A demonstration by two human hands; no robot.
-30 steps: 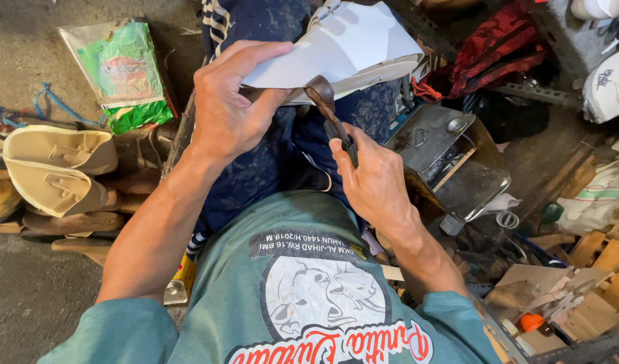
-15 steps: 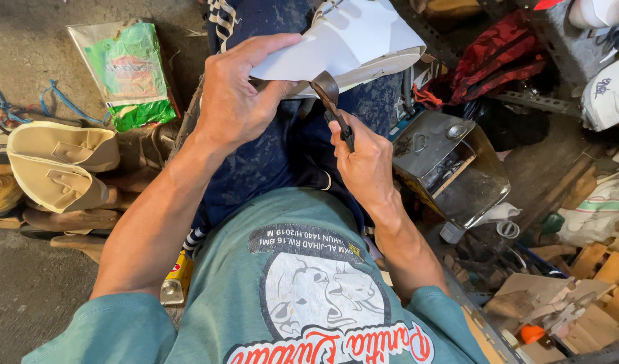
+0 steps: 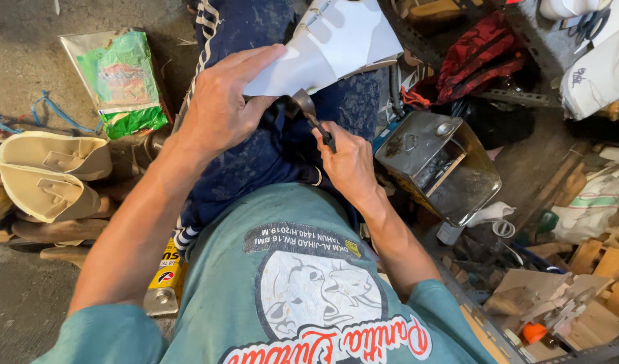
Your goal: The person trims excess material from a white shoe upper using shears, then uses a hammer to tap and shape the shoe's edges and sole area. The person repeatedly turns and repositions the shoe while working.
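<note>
My left hand (image 3: 222, 108) grips the near edge of a white shoe upper (image 3: 336, 40) that rests over my lap on dark blue trousers. My right hand (image 3: 346, 162) holds a dark-handled metal tool (image 3: 309, 114), and the tool's broad curved head touches the underside of the white upper just below my left fingers. Both forearms reach forward over my teal printed shirt.
A square metal tin can (image 3: 437, 165) stands to the right of my knee. Cream shoe uppers (image 3: 46, 175) lie stacked at left, a green plastic bag (image 3: 117, 81) behind them. A yellow glue tube (image 3: 162, 280) lies by my left hip. Wood scraps and lasts (image 3: 579, 283) crowd the right.
The white upper and both hands have shifted slightly up and away. The right hand has drawn the tool closer under the upper's edge.
</note>
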